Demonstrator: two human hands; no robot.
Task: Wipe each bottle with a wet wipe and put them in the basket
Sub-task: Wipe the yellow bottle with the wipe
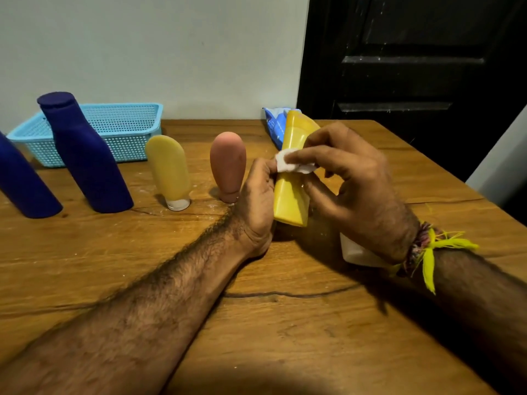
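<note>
Head view: left hand (258,192) gripping yellow tube (291,195) low, steadying it tilted above worktop (285,323); right hand (346,178) pinching wet wipe (288,162) against its middle, for rubbing; basket (119,129) far left, apparently empty; four bottles waiting.
</note>
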